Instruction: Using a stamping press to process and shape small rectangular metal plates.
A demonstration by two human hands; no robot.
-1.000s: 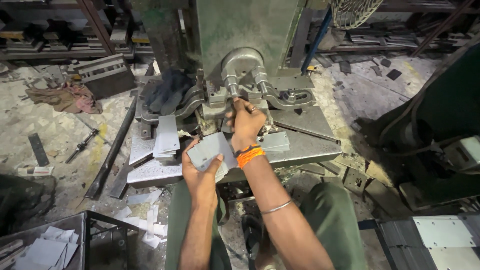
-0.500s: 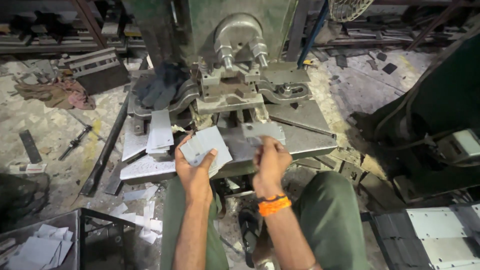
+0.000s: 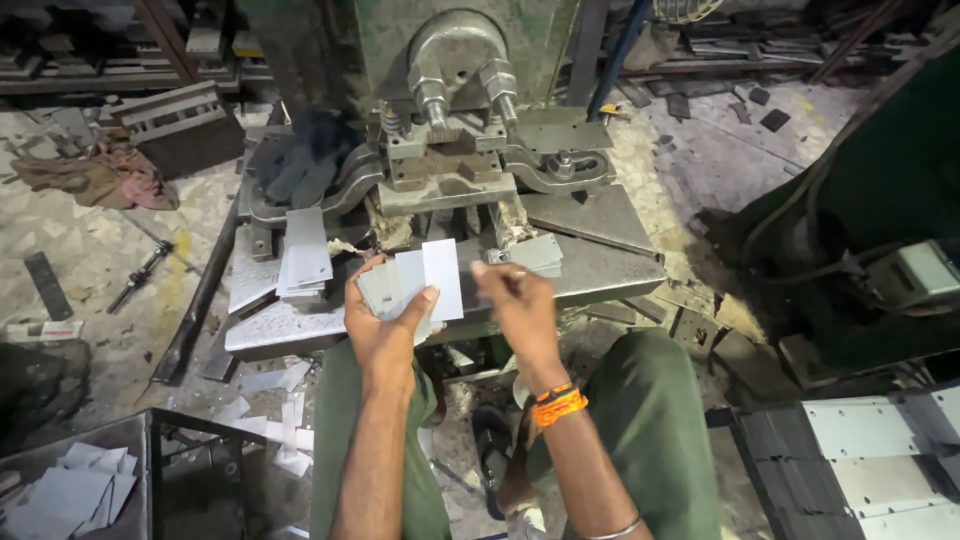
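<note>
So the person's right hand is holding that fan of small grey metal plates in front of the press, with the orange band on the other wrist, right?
Not quite. In the head view the left hand holds the fan of small grey metal plates in front of the press. The orange band is on the right wrist, and the right hand is beside the plates.

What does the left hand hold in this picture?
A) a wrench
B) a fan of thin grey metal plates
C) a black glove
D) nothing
B: the left hand grips several flat grey metal plates, spread like cards, in front of the press table.
</note>
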